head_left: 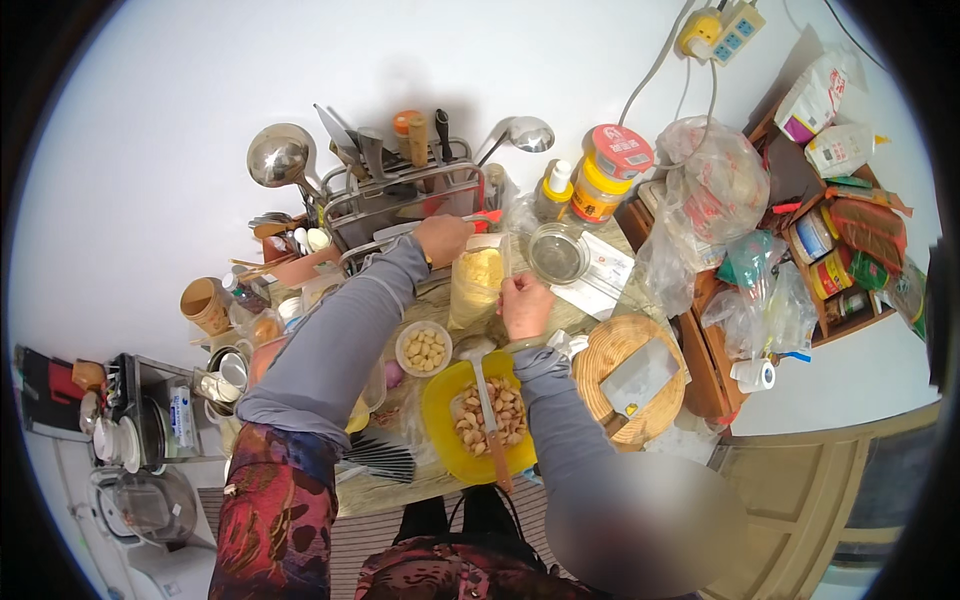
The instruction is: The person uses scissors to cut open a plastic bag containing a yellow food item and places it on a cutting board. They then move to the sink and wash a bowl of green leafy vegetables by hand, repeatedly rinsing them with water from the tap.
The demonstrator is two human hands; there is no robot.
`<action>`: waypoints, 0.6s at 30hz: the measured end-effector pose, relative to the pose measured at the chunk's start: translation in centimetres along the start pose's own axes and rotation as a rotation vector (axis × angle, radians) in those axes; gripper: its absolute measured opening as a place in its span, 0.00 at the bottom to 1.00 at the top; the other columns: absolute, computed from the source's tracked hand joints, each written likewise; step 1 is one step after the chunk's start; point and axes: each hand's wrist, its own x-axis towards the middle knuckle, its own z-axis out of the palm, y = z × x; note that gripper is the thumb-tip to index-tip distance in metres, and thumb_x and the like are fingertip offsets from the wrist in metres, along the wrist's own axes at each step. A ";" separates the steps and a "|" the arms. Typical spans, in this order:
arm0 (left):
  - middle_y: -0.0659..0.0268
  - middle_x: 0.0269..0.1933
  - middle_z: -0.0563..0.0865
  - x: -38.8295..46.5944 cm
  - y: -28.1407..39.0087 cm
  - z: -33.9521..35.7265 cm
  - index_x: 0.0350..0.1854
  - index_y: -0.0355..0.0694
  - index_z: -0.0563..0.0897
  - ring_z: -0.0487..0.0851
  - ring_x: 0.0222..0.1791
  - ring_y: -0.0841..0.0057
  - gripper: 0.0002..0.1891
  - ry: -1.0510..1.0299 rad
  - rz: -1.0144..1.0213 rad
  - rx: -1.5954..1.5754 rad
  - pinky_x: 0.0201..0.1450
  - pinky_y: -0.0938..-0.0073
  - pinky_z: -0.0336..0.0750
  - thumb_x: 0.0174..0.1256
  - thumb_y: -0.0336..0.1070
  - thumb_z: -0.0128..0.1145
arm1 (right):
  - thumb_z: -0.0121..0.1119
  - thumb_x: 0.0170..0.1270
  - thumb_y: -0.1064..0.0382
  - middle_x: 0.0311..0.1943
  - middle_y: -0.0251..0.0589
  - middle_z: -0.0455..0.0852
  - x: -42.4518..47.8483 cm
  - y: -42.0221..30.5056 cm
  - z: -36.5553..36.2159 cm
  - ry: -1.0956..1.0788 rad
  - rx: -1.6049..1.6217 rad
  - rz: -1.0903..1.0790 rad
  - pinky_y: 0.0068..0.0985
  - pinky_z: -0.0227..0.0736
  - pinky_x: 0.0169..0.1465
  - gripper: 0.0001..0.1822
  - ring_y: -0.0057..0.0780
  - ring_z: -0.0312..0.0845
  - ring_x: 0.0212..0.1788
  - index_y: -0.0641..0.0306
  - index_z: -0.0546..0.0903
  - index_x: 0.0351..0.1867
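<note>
A clear plastic bag of yellow meal (478, 281) stands open-topped on the wood-patterned table. At its upper left is my left hand (444, 241), seen from the back, close to the metal knife rack; its fingertips are hidden. A red-ended utensil (487, 219) lies just beyond that hand. My right hand (525, 306) has curled fingers against the bag's right edge, and seems to pinch the plastic. Below the bag sits a small white bowl of peeled garlic cloves (424, 349). Nearer me, a yellow basin (444, 442) holds unpeeled garlic cloves, with a wooden-handled metal spatula (489, 420) across it.
A cleaver (640, 376) lies on a round wooden chopping board (589, 360) at right. Behind stand a glass bowl (559, 253), a yellow-lidded jar (596, 196) and the rack (367, 214) of knives. A shelf with plastic bags (716, 187) borders the table's right.
</note>
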 end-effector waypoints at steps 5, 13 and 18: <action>0.55 0.31 0.83 0.4 -0.2 2.7 0.32 0.40 0.78 0.83 0.34 0.57 0.07 0.164 -0.072 0.049 0.35 0.57 0.76 0.57 0.35 0.50 | 0.59 0.50 0.63 0.13 0.48 0.80 0.3 3.9 2.7 0.045 -0.065 -0.043 0.29 0.76 0.28 0.09 0.39 0.80 0.17 0.69 0.82 0.24; 0.56 0.27 0.83 -0.7 -1.0 2.1 0.31 0.44 0.79 0.83 0.30 0.58 0.06 0.100 -0.107 0.172 0.31 0.58 0.76 0.53 0.38 0.56 | 0.57 0.52 0.61 0.11 0.48 0.79 0.5 0.0 1.8 -0.133 -0.096 0.029 0.32 0.76 0.31 0.13 0.42 0.80 0.18 0.71 0.80 0.21; 0.51 0.28 0.83 -0.7 -1.1 2.0 0.36 0.38 0.78 0.83 0.32 0.53 0.13 0.095 -0.297 -0.017 0.33 0.56 0.76 0.62 0.44 0.52 | 0.58 0.53 0.55 0.17 0.52 0.80 1.3 0.2 2.5 -0.170 -0.212 0.013 0.36 0.76 0.35 0.17 0.47 0.81 0.25 0.70 0.80 0.22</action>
